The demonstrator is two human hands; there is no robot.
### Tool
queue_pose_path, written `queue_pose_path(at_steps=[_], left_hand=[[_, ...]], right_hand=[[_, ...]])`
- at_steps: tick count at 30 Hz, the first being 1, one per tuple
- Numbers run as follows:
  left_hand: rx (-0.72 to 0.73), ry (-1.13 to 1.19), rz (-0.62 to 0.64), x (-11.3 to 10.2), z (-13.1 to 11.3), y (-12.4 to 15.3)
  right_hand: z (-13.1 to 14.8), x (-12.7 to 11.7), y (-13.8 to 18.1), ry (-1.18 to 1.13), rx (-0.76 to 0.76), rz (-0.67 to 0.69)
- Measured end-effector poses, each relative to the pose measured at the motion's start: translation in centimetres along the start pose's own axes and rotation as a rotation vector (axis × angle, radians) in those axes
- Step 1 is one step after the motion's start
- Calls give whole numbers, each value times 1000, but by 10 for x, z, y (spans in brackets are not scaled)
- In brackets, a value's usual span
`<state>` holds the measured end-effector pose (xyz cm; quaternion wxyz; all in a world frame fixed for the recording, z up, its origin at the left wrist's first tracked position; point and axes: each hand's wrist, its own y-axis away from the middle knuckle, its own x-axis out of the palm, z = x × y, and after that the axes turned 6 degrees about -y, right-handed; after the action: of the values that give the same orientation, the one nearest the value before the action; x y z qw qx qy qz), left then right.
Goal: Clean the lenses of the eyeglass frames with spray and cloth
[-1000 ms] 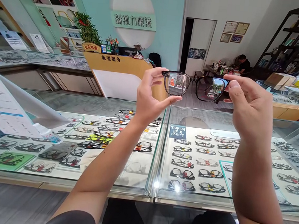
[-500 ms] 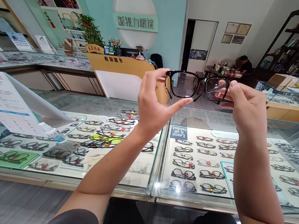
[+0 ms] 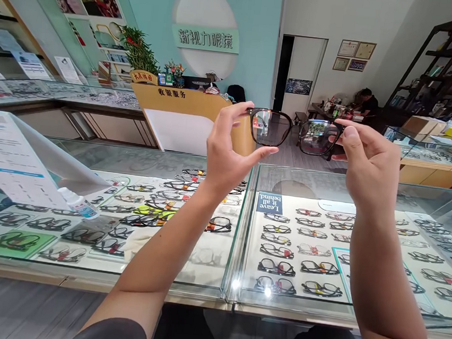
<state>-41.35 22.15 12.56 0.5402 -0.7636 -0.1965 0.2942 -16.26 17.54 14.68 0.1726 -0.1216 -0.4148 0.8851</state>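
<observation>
A teal wall (image 3: 153,8) is carrying a round white sign (image 3: 206,16) above a wooden reception desk (image 3: 199,111). Framed certificates (image 3: 355,50) are hanging on the wall beside an open doorway (image 3: 300,64). Dark shelving (image 3: 434,77) is standing at the right. What looks like grey plank flooring (image 3: 17,304) is showing below the glass counter's (image 3: 79,282) near edge.

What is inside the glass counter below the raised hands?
Rows of eyeglass frames and a small dark sign show through the glass counter. The two forearms hide some frames.
</observation>
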Motion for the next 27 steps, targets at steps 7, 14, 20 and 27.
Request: queue_pose_path(at_steps=[7,14,20,27], left_hand=[[105,201,7,19,38,-2],[149,337,48,29,60,-6],[108,306,22,34,54,-1],[63,150,-55,28,29,9]], right_hand=[[-7,3,4,74,-108,-1],[-6,5,8,92,-155,-5],[-7,4,5,109,-152,-14],[-18,1,-4,60,-128,-28]])
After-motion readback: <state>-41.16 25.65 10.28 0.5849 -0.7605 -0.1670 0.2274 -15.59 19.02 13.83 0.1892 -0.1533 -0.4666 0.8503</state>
